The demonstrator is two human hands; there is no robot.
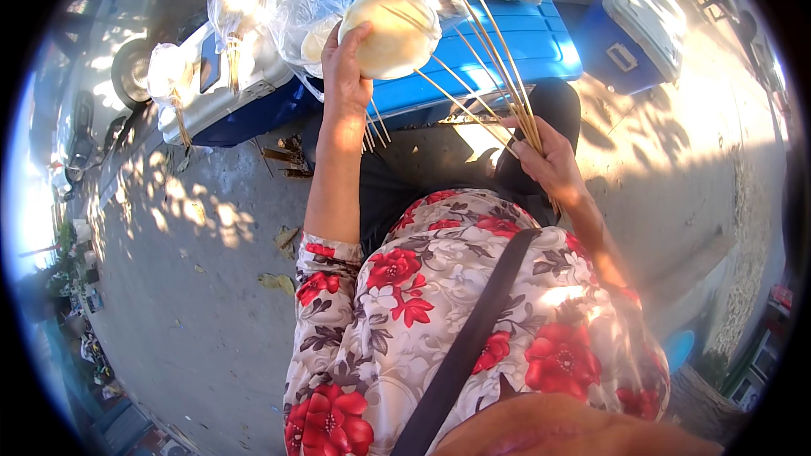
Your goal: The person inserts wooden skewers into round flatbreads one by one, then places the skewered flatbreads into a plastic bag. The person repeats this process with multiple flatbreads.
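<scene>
I see the pale round disc (393, 31) just above and to the right of the left grip (345, 72), its left edge pinched under the thumb; the fingers behind it are hidden from me; the right grip (551, 160) is closed around a bundle of thin sticks (527, 124), below and to the right of the disc; the sticks fan upward, one tip reaching the disc's lower right edge, though I cannot tell whether it touches; beyond both grips I have a blue box (541, 38); left of the left grip, a white-topped box (220, 108); well right of the right grip, a blue cooler (604, 44).
</scene>
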